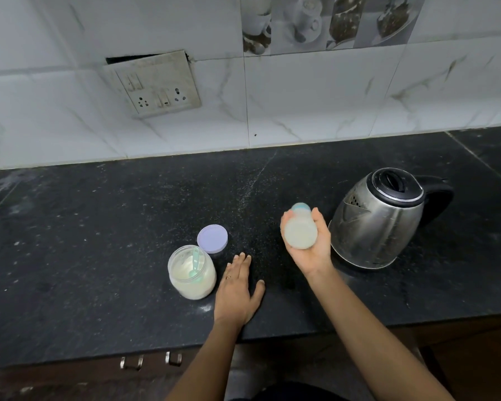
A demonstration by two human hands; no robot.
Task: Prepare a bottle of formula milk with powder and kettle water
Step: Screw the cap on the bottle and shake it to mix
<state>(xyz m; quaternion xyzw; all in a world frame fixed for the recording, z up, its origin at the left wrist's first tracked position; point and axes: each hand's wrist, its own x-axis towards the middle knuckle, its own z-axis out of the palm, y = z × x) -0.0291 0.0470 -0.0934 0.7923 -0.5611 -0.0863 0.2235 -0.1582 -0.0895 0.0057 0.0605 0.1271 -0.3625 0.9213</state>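
Blurry milky plastic bottle [300,230] in rt hand [310,241], by steel kettle [379,221].

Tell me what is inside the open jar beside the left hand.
The jar holds pale powder and a light green scoop. The powder covers whatever lies deeper.

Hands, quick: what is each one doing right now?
Left hand: open, flat on the counter, holding nothing.
Right hand: holds the bottle of milk.
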